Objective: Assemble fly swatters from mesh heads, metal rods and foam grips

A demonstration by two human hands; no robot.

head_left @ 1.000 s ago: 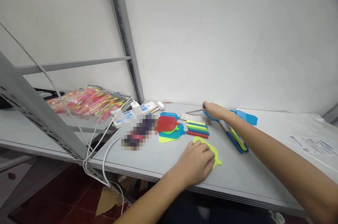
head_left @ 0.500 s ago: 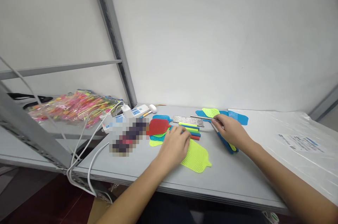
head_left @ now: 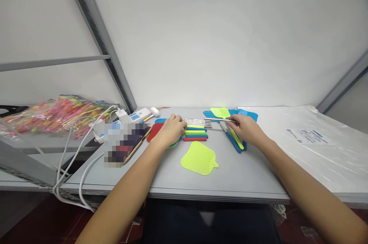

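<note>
My right hand [head_left: 246,129] is closed, pinching a thin silvery metal rod [head_left: 220,120] that points left. Below that hand lie fly swatters with metal shafts and blue [head_left: 233,143] and yellow-green [head_left: 237,139] handles. My left hand [head_left: 171,131] curls down at the left ends of several metal rods [head_left: 198,122] lying side by side; what its fingertips hold is hidden. Coloured handle tubes, including a red one [head_left: 195,139], lie below the rods. Partly under my left hand is a red fly swatter head [head_left: 154,131]. A loose yellow-green swatter head [head_left: 199,158] lies nearer me.
Behind my right hand lie blue [head_left: 250,115] and yellow-green [head_left: 220,112] swatter heads. White wrapped sheeting [head_left: 304,159] covers the table's right side. A phone [head_left: 133,142], a power strip [head_left: 139,114] and cables are at left, with bagged colourful items [head_left: 60,115] beyond the shelf post [head_left: 99,40].
My left hand has moved back and left, off the loose yellow-green swatter head to the rods' left ends. My right hand keeps the rod near the other rods. The view has shifted right.
</note>
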